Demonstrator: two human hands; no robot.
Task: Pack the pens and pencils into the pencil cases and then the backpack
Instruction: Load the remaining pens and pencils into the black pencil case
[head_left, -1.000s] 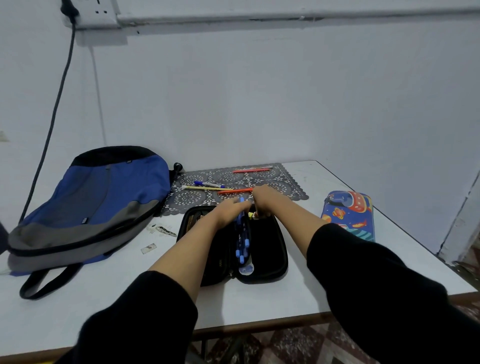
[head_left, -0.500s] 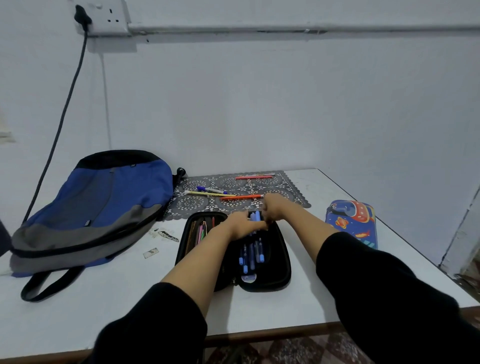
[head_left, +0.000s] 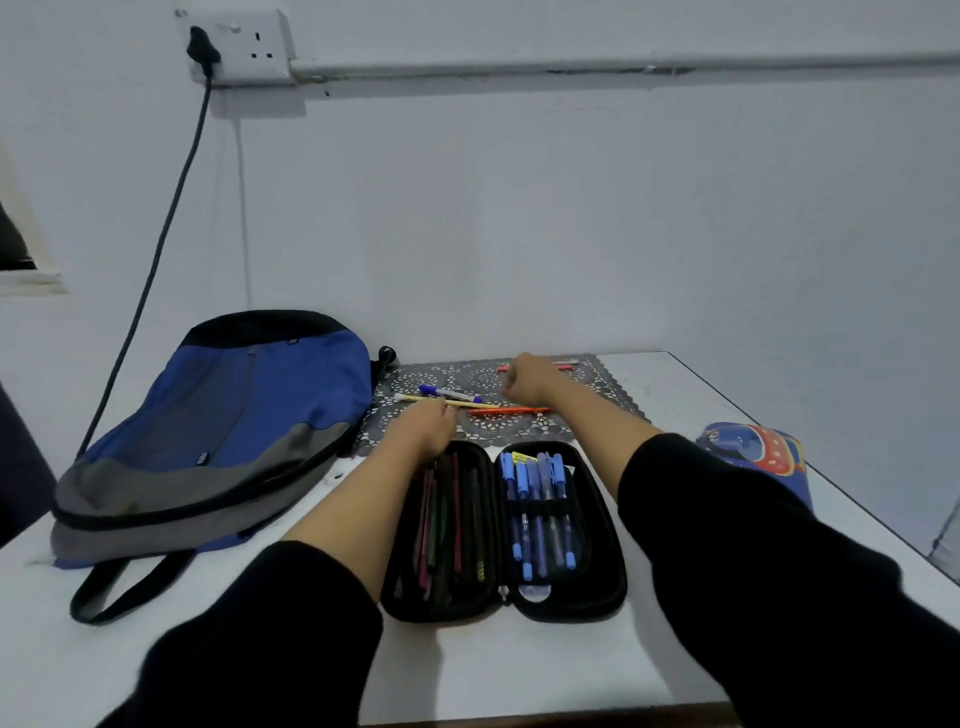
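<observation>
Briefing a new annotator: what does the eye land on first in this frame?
The open black pencil case sits mid-table on the white table, with blue pens strapped in its right half. The left hand and right hand reach beyond it to loose pens on the lace mat. A blue and grey backpack lies flat at the left, and a rocket-print pencil case at the right edge.
</observation>
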